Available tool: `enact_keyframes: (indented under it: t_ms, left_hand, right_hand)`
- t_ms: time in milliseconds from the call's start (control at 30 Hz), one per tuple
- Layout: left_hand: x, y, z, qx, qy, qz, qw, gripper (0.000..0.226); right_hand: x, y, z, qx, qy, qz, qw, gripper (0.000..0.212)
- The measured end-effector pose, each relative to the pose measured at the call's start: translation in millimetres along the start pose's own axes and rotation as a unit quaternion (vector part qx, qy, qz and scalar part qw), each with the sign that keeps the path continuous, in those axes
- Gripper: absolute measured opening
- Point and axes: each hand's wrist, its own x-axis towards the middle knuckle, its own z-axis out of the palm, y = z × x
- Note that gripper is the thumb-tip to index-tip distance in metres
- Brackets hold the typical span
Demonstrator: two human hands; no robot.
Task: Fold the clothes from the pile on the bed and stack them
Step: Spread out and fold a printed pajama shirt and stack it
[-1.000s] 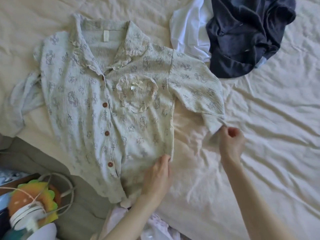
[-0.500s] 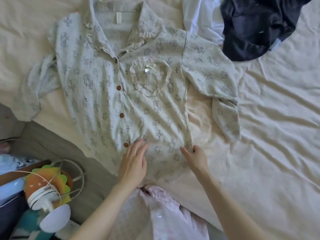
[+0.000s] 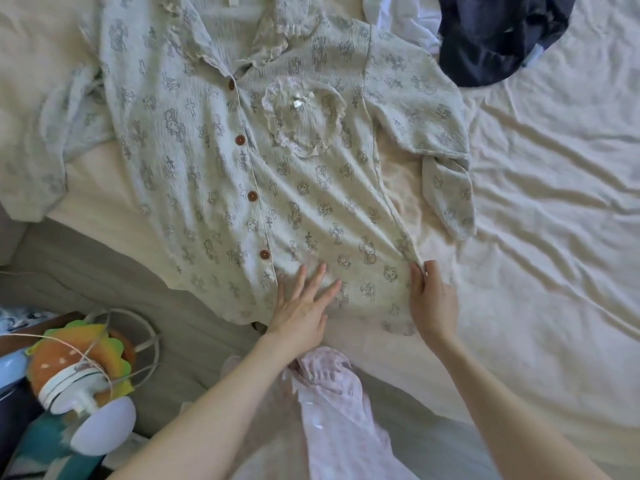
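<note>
A pale green printed pyjama shirt with brown buttons and a lace pocket lies spread face up on the cream bed sheet. My left hand presses flat, fingers spread, on the shirt's lower front near the bottom button. My right hand pinches the shirt's right side seam near the hem. The shirt's right sleeve lies folded down beside the body. A dark navy garment and a white garment lie piled at the top.
A pink garment hangs over the bed's near edge between my arms. At the lower left, beside the bed, stand a burger-shaped plush, a white lamp-like object and cables. Grey bedding runs along the edge.
My right hand left the sleeve cuff and now pinches the side seam near the hem. My left hand moved onto the shirt's lower front and flattened. The view moved closer.
</note>
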Motion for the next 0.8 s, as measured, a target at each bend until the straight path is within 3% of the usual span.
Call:
enact_keyframes:
  t_ms: [133, 267, 367, 467, 567, 667, 800]
  left_hand:
    - [2, 14, 7, -0.012, -0.016, 0.051, 0.998, 0.068]
    - [4, 25, 11, -0.069, -0.003, 0.075, 0.995, 0.06]
    - [-10, 15, 9, -0.134, 0.104, 0.094, 0.981, 0.048]
    - [-36, -20, 3, -0.201, 0.219, 0.018, 0.955, 0.04]
    - [-57, -75, -7, -0.276, 0.276, -0.114, 0.914, 0.037]
    - [-59, -138, -28, -0.358, 0.309, -0.231, 0.85, 0.041]
    - [-34, -205, -56, -0.507, 0.313, -0.289, 0.749, 0.05]
  right_hand:
    - [8, 33, -24, -0.147, -0.009, -0.01, 0.989, 0.043]
    - [19, 49, -30, -0.209, -0.014, 0.081, 0.974, 0.04]
    - [14, 36, -24, -0.165, 0.011, 0.126, 0.978, 0.03]
    - [-6, 2, -10, -0.135, 0.042, 0.048, 0.989, 0.034]
    - [-27, -37, 14, -0.167, -0.007, -0.074, 0.983, 0.041]
    - [-35, -78, 44, -0.193, -0.069, -0.146, 0.968, 0.045]
    - [-30, -116, 80, -0.188, -0.098, -0.169, 0.963, 0.049]
